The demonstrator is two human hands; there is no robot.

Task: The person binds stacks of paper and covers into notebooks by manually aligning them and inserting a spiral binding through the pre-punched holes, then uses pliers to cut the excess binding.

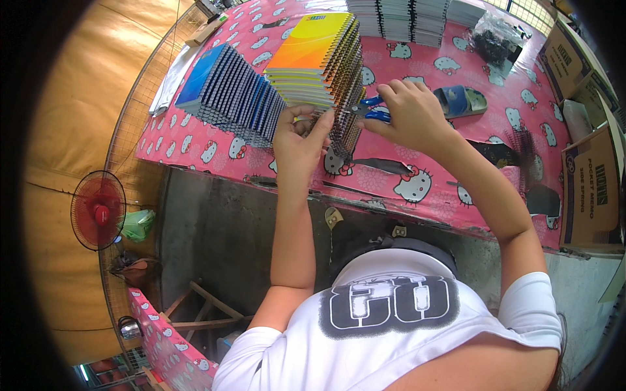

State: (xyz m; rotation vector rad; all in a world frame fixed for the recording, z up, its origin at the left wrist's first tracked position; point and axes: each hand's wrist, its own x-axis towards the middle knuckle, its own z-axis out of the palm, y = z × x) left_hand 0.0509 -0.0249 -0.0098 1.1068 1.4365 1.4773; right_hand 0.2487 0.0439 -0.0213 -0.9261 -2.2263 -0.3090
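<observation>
The left hand (301, 133) pinches the lower end of a slanted stack of spiral notebooks (319, 62), its grip closed on the wire binding of the bottom books. The right hand (411, 111) sits just beside it, to the right, its grip clamped on one pair of blue-handled pliers (370, 108) whose nose points left toward the wire coils, right next to the left fingertips.

That stack, topped by a yellow-and-orange cover, leans up and away from the left grip; the books in it are too many and too tight to count. A second fanned stack of blue-covered notebooks (228, 91) lies just left of the left hand. Beyond both hands, at the far edge, stand more stacks of white-edged books (404, 16), at least three.

All rest on a pink patterned surface (417, 189). Right of the right hand lies one blue sandal (460, 101); farther off, one clear bag of dark bits (495, 36). Well right stand two cardboard boxes (590, 189). Far left of the left grip, down on the floor, is one red fan (98, 210).
</observation>
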